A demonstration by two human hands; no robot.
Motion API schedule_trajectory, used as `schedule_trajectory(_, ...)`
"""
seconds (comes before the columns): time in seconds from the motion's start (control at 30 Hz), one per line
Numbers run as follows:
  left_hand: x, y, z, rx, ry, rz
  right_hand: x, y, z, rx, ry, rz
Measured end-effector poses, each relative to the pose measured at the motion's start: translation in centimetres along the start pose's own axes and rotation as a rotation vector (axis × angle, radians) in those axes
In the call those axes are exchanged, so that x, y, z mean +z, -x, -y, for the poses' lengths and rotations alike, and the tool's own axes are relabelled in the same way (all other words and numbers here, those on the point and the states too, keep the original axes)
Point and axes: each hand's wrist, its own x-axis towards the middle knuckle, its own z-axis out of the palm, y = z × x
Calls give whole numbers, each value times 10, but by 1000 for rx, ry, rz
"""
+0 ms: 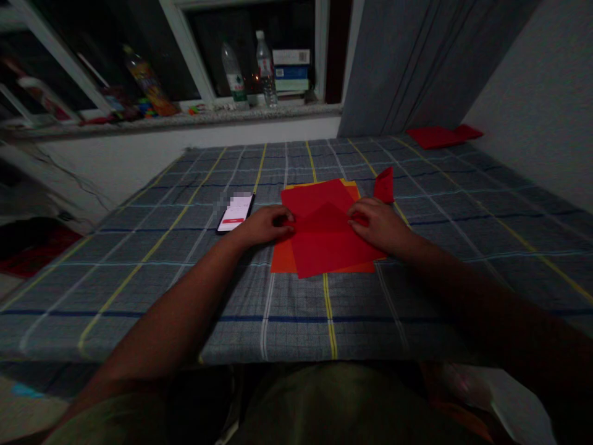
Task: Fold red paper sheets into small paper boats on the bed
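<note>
A sheet of red paper [331, 250] lies in front of me, with a crease running across its middle. It rests slightly turned on a stack of orange paper [282, 259], and a strip of yellow paper [351, 184] shows at the far side. My left hand [267, 224] pinches the red sheet's left edge at the crease. On the opposite edge, my right hand [378, 224] has thumb and fingers closed on the same sheet. Just beyond the right hand is a small folded red paper piece [384, 185].
A lit phone [237, 213] lies left of the paper on the checked tablecloth [185, 296]. More red paper [438, 137] is at the far right corner. Plastic bottles [266, 74] and stacked boxes [291, 73] stand on the windowsill [296, 110]. A grey curtain [393, 62] hangs behind.
</note>
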Motion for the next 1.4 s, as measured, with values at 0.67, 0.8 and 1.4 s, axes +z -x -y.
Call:
schedule_trajectory(0.67,13,-6,4,117,-67,-119,2,1,-4,8,-121,10)
schedule_trajectory(0.8,9,-3,-4,171,-236,-84,2,1,-3,39,-102,-10)
schedule_trajectory(1.4,6,-6,-9,101,-614,7,-13,-1,-7,112,61,140)
